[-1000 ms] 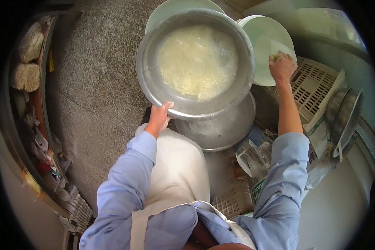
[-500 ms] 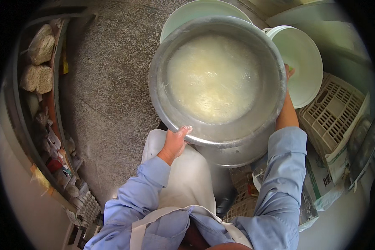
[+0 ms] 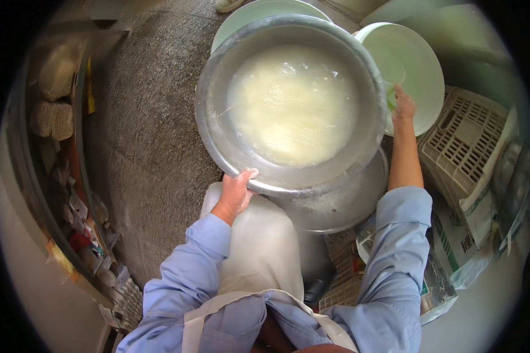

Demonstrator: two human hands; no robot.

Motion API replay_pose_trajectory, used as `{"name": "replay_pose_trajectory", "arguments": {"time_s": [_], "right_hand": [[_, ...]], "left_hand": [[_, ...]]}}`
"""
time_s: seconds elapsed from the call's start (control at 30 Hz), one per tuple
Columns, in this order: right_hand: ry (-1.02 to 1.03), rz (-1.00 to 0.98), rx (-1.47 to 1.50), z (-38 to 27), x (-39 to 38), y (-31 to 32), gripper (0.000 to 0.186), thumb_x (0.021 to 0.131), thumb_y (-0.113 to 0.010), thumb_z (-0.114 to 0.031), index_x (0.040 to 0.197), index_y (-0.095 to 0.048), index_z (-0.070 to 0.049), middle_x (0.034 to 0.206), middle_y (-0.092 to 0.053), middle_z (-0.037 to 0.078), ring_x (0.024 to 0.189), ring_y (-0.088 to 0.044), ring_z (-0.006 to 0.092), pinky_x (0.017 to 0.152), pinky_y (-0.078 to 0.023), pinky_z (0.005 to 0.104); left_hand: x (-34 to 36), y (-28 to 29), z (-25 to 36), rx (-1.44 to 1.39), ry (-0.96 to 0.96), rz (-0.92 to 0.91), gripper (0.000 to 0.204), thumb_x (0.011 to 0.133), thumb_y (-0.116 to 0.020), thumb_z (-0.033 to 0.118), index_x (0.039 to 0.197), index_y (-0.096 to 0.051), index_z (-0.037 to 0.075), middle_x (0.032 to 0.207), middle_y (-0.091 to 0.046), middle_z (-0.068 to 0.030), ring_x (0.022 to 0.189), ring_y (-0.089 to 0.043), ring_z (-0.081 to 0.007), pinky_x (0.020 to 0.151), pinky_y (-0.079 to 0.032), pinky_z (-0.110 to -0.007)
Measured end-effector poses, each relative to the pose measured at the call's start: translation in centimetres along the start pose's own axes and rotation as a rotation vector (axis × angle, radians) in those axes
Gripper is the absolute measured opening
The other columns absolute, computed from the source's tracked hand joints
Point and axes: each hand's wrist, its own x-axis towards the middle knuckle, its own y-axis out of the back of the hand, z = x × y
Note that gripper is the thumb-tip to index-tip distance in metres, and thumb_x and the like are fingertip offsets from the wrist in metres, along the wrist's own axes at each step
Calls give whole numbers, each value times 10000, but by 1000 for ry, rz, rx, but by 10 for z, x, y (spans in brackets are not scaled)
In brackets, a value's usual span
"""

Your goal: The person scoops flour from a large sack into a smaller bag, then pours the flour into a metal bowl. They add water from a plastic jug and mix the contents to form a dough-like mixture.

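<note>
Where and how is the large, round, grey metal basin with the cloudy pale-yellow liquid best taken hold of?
Likely by the rim of the basin, from the near side, thumb over the edge, as the left hand grips it at near left. That rim stands clear of the liquid. The basin being wide, a second grip on the opposite rim would probably steady it.

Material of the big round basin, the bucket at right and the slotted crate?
Basin: metal, likely aluminium or stainless steel; dull grey with bright glints on the rim.
Bucket: probably plastic; smooth, pale, with a thick lip.
Crate: likely moulded plastic; matte beige with a regular slot grid.
</note>
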Motion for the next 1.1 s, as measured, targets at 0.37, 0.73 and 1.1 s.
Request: {"name": "replay_pose_trajectory", "arguments": {"time_s": [0.37,0.73,1.1], "right_hand": [[169,-259,339,-121,-78,49,338,773,-679,-200,974,-548,38,862,-551,47,842,-503,149,829,-383,280],[375,-435,-272,-242,-183,57,297,797,-641,-177,991,-604,45,982,-608,70,900,-536,120,852,-384,257],[622,-248,-1000,-246,-233,18,319,720,-687,-262,868,-647,17,942,-636,107,878,-584,215,795,-437,293]], "left_hand": [[10,-2,2,-6,-8,-40,231,763,-544,28,976,-471,-23,911,-518,-99,861,-559,-245,694,-505,-463],[15,-2,1,4,15,-98,292,767,-544,80,1030,-462,-17,956,-517,-107,864,-560,-238,724,-498,-465],[20,-1,-3,-7,23,-86,314,766,-533,85,1064,-472,11,965,-548,-104,817,-588,-214,625,-519,-390]]}}
